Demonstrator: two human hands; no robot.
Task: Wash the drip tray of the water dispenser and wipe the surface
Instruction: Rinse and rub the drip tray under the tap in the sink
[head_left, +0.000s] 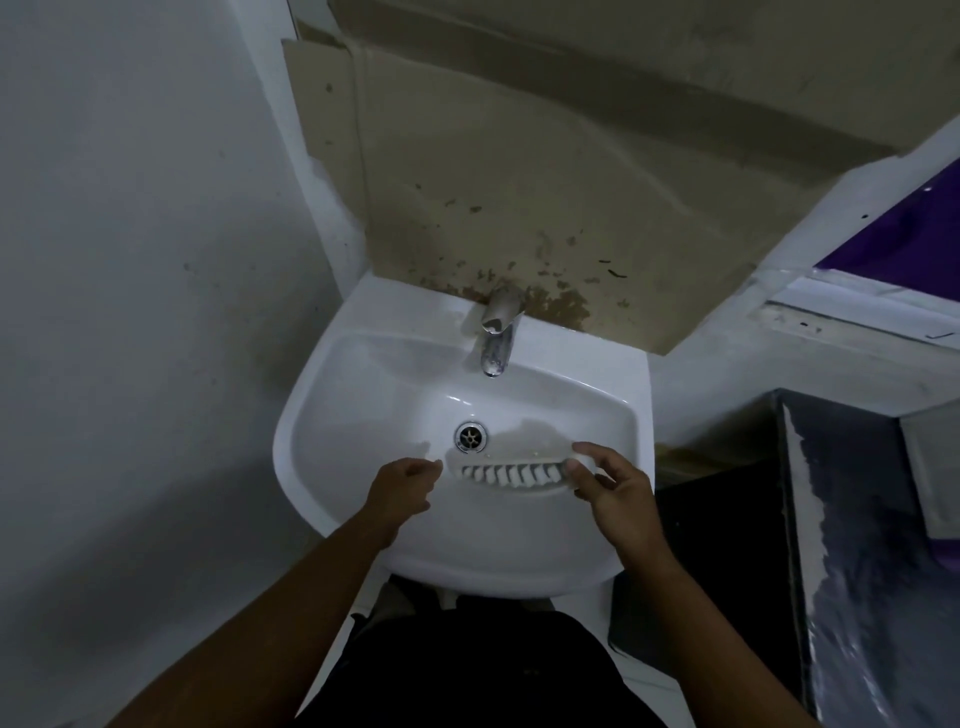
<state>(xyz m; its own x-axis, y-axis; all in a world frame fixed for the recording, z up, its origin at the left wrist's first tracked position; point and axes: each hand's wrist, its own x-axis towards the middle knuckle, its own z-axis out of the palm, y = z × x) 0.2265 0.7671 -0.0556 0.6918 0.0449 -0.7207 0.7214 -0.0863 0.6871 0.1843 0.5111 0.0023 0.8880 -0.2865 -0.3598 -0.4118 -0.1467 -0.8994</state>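
A white slotted drip tray (511, 475) is held inside the white sink basin (363, 395), just below the drain (471, 435). My left hand (402, 486) grips the tray's left end. Its right end sits between the thumb and fingers of my right hand (613, 488). The tray lies roughly level, its slots facing up. The chrome tap (497, 332) stands at the back of the basin with no water visibly running.
A stained cardboard sheet (519, 182) covers the wall behind the sink. A grey wall (130, 312) closes the left side. To the right stand a dark counter (857, 519) and a purple panel (904, 244). The front rim of the sink is close to my body.
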